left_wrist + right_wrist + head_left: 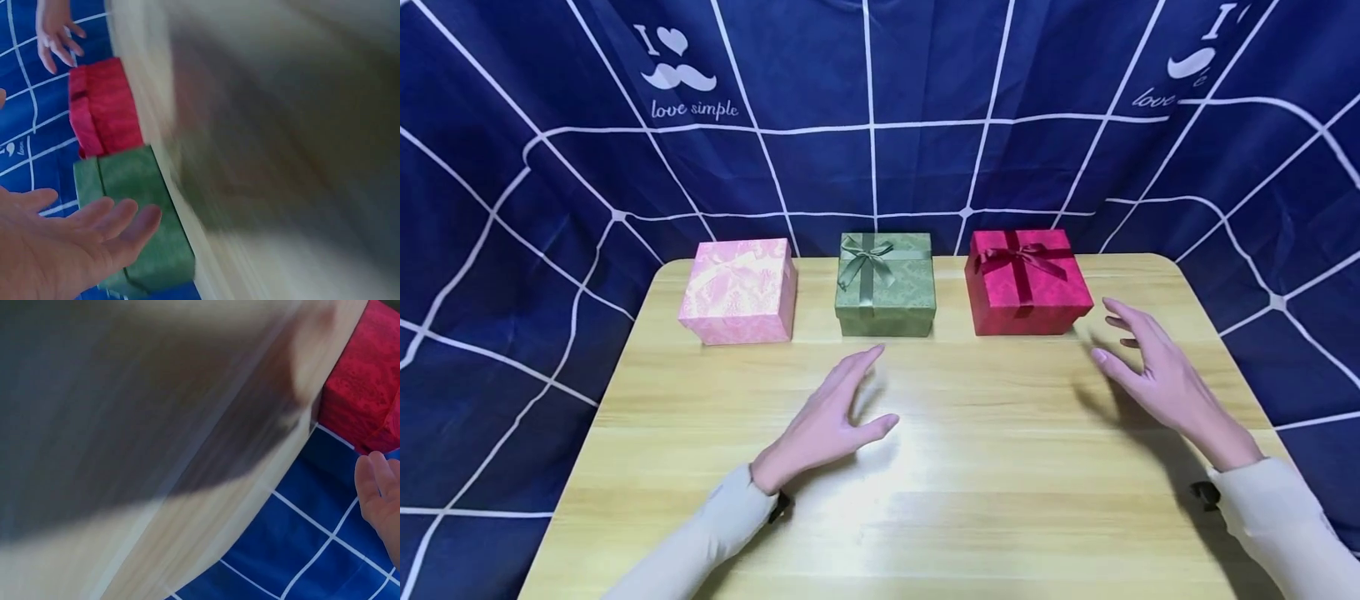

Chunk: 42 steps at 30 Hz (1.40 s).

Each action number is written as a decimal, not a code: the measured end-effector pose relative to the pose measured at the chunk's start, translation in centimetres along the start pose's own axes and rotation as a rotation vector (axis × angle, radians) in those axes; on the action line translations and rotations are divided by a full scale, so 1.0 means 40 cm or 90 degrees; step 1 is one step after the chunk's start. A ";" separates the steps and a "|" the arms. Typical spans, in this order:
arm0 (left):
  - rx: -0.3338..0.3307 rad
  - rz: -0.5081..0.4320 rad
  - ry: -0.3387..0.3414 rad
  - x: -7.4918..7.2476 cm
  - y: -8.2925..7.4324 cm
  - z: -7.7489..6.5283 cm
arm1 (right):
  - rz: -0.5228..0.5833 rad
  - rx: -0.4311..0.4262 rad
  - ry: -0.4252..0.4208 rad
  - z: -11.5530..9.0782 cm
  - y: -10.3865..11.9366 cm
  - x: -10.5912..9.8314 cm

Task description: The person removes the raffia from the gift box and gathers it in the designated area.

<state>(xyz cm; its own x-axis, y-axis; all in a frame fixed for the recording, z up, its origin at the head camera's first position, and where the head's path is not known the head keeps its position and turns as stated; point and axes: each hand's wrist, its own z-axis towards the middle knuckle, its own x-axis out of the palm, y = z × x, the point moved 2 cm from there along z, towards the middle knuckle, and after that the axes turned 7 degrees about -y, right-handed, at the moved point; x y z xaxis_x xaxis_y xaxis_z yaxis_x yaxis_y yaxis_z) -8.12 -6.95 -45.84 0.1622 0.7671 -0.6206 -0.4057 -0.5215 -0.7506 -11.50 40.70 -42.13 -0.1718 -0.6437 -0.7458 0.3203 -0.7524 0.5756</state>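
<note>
Three gift boxes stand in a row along the back of the table: a pink gift box (737, 292) at left, a green gift box (886, 292) with a green bow in the middle, and a red gift box (1026, 287) with a dark red bow at right. My left hand (827, 417) hovers in front of the green box, fingers extended and thumb apart, holding nothing. To the right of the red box and slightly nearer me is my right hand (1165, 375), its fingers loosely bent and nothing in them. In the right wrist view, the red box (362, 381) lies beyond the fingertips.
The light wooden table (955, 483) has rounded back corners. Behind it and on both sides hangs a dark blue cloth (925, 167) with white grid lines and printed words. Both sleeves are pale, with a dark strap piece showing under each wrist.
</note>
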 end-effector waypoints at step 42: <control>-0.167 -0.267 -0.109 0.266 -0.167 0.430 | 0.334 0.155 -0.036 0.209 -0.046 0.060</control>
<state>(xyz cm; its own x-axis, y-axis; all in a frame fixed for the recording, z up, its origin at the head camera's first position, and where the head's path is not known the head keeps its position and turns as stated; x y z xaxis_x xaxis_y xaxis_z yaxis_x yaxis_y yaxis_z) -19.14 11.13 -43.54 0.1045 0.9686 -0.2256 -0.0951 -0.2160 -0.9717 -20.30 39.37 -42.18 -0.0992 -0.9408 -0.3242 0.1532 -0.3363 0.9292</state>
